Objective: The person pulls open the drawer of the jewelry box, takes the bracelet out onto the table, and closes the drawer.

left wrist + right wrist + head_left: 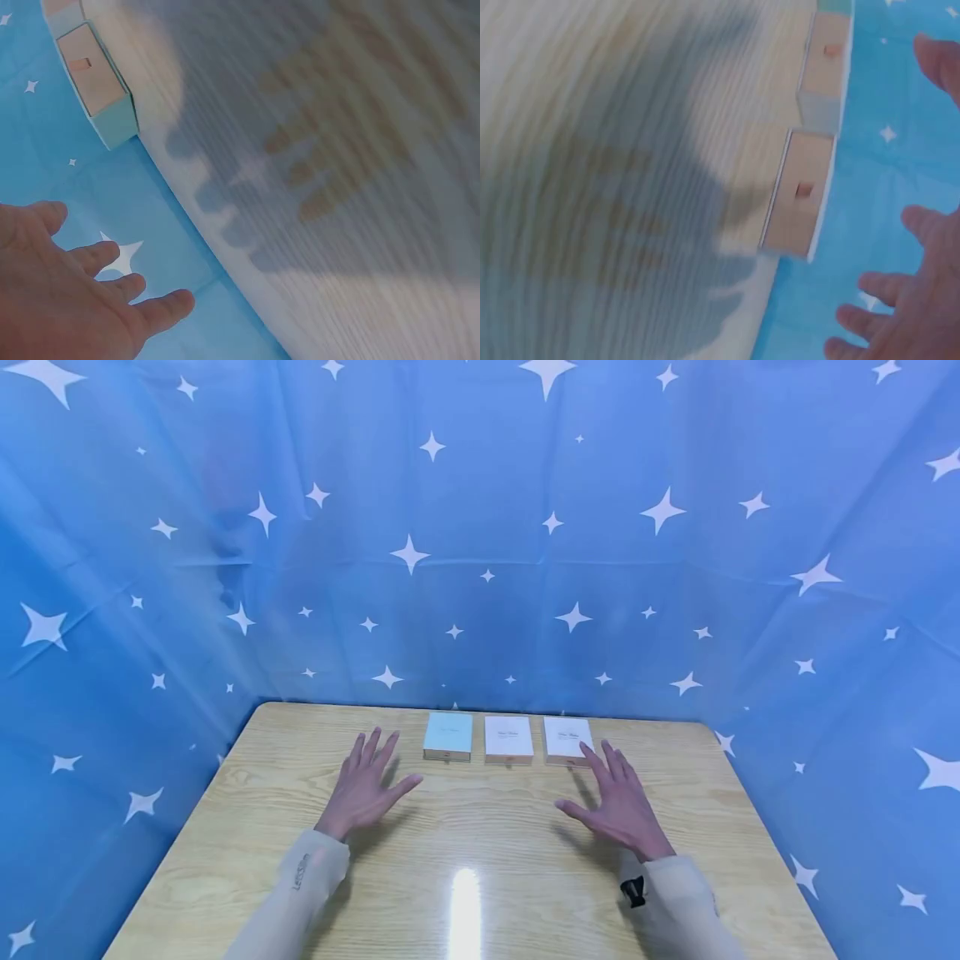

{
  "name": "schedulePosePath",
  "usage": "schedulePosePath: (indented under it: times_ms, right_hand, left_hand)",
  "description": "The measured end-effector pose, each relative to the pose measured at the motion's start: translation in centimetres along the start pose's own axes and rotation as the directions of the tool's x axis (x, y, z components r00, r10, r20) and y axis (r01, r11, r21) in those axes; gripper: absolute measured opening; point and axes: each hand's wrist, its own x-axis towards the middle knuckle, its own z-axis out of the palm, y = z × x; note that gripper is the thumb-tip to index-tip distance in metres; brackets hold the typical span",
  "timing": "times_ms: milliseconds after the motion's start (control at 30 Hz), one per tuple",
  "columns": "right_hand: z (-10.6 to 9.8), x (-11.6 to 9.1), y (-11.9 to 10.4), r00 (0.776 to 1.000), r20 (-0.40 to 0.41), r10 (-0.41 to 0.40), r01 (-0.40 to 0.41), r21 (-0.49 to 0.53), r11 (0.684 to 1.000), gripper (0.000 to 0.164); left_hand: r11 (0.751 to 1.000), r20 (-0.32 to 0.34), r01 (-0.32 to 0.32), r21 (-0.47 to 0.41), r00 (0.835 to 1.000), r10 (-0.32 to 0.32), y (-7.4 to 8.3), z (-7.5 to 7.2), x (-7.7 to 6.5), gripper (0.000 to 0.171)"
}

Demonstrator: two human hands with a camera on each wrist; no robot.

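Wooden table point(487, 818) holds a blue box point(448, 733), two seemingly white boxes point(508, 739) point(567, 737).

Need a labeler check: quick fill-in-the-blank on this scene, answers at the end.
1. On the wooden table sit ____ boxes.
2. In the head view, the light-blue box is at the row's ____ end.
3. The left hand and right hand hold ____.
4. The blue backdrop is patterned with white ____.

Missing words: three; left; nothing; stars.
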Motion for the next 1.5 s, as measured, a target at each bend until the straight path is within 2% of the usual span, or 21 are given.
schedulePosePath:
  times_ms: [200,367,567,833,1033,1133,1267,1367,1500]
  right_hand:
    - [0.7,1.1,-1.7,1.000,-0.009,-0.008,0.009,0.086,0.996,0.099]
    - [1.1,2.1,-3.4,1.000,0.014,0.005,-0.007,0.193,0.981,0.096]
    - [1.9,3.1,-5.3,0.999,0.044,0.018,-0.030,0.298,0.954,0.086]
    - [3.3,4.3,-7.9,0.999,0.021,0.045,-0.049,0.402,0.914,0.072]
    - [4.1,5.5,-9.7,0.999,-0.004,0.050,-0.043,0.454,0.890,0.063]
    - [4.7,6.0,-10.5,0.999,-0.021,0.049,-0.033,0.479,0.877,0.058]
    - [5.7,6.7,-11.6,0.998,-0.052,0.043,-0.014,0.465,0.885,0.053]
    - [6.5,7.3,-12.2,0.996,-0.080,0.030,0.007,0.423,0.906,0.049]
    - [7.5,8.1,-13.0,0.995,-0.097,0.028,0.013,0.400,0.916,0.043]
  left_hand:
    - [0.998,0.020,0.000,-0.055,1.000,0.001,0.7,0.4,1.4,0.092]
    - [0.985,0.049,-0.004,-0.173,0.999,0.013,1.0,0.4,2.6,0.093]
    - [0.946,0.066,-0.021,-0.325,0.997,0.045,1.2,0.4,4.1,0.089]
    - [0.907,0.084,0.021,-0.421,0.996,0.015,2.0,0.6,6.0,0.086]
    - [0.878,0.061,0.001,-0.478,0.998,0.032,2.1,0.7,7.1,0.077]
    - [0.855,0.075,0.026,-0.517,0.997,0.015,2.0,0.8,7.6,0.076]
    - [0.830,0.099,0.080,-0.551,0.995,-0.030,1.7,1.0,8.5,0.075]
    - [0.846,0.092,0.082,-0.527,0.995,-0.038,1.7,1.0,9.3,0.072]
    - [0.864,0.077,0.077,-0.497,0.996,-0.044,1.8,0.8,10.5,0.065]
